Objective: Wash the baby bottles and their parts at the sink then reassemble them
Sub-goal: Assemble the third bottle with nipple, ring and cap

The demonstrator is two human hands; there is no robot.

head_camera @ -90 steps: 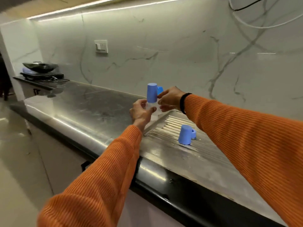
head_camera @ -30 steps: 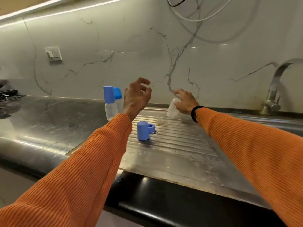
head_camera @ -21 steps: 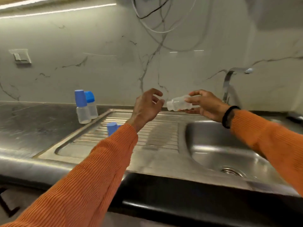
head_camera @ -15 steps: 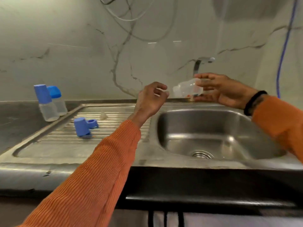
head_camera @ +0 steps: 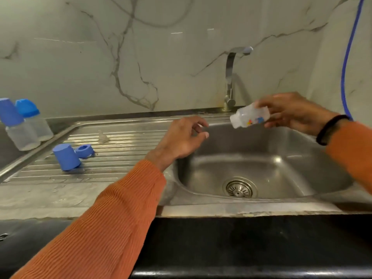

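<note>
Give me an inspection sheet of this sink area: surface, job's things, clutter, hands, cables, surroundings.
Surface: steel drainboard left of the sink basin; no water running that I can see.
Job's things: open bottle held tilted above the basin; two capped bottles upright at far left; blue cap and blue ring on the drainboard; clear nipple behind them.
Clutter: nothing seen.
Hands: right hand grips the open bottle; left hand holds nothing, fingers loosely curled.
Cables: blue hose down the right wall.
Surroundings: marble backsplash, faucet.
</note>
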